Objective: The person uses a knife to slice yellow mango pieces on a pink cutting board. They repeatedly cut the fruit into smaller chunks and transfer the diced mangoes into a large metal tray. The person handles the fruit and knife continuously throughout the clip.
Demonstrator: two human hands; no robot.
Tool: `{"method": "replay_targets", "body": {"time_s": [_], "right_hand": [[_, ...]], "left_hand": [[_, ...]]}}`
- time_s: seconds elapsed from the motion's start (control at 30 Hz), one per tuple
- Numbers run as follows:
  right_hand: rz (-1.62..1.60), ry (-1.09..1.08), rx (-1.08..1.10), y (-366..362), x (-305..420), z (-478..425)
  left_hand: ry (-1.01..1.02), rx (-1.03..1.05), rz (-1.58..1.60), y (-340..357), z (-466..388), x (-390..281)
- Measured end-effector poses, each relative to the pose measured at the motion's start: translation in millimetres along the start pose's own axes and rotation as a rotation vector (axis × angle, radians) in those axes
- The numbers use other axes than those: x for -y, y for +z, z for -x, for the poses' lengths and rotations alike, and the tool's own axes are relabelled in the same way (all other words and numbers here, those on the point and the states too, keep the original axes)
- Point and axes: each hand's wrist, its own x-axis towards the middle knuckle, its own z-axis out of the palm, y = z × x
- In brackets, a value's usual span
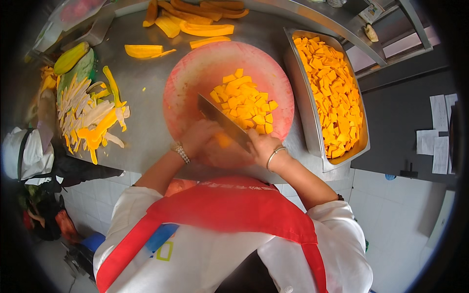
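Note:
My right hand (266, 145) is shut on the handle end of a broad kitchen knife (223, 119), whose blade slants up and left over a round pinkish cutting board (183, 80). Behind the blade, small flat pieces of orange pumpkin-like flesh (242, 100) lie in a heap on the board. My left hand (201, 135) is blurred on the near side of the blade, with the fingers close to it. Beside those fingers shows a smeared orange piece (222, 140); whether they grip it is unclear.
A deep steel pan (315, 141) full of cut orange pieces stands right of the board. Thick orange slabs (207, 28) lie at the back of the steel table (146, 106). Peelings (91, 117) are piled at left, near an unsliced greenish-yellow piece (71, 58). A metal shelf rail (340, 25) crosses the back right.

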Motion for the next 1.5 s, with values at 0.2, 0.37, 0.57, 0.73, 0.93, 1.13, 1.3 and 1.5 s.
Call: {"method": "replay_targets", "body": {"time_s": [0.2, 0.37, 0.57, 0.73, 0.93, 1.13, 1.3, 1.5], "right_hand": [[-0.058, 0.054, 0.019, 12, -5, 4], [-0.09, 0.067, 0.018, 18, -9, 4], [-0.104, 0.096, 0.012, 18, -6, 6], [-0.101, 0.091, 0.011, 16, -5, 6], [-0.087, 0.099, -0.011, 17, -4, 6], [-0.115, 0.064, -0.115, 28, -14, 8], [-0.139, 0.128, -0.068, 24, -10, 8], [0.027, 0.087, 0.126, 17, 12, 7]], "left_hand": [[-0.04, 0.109, 0.076, 2, 1, -14], [-0.029, 0.358, 0.004, -16, -6, -18], [-0.014, 0.223, -0.047, 1, -1, -29], [-0.157, 0.29, 0.064, 14, -4, -28], [-0.198, 0.205, 0.01, 5, -13, -33], [-0.028, -0.141, -0.141, 12, 5, -11], [0.017, -0.243, -0.088, 23, 33, -12], [-0.032, -0.31, -0.05, 34, 35, -13]]}}
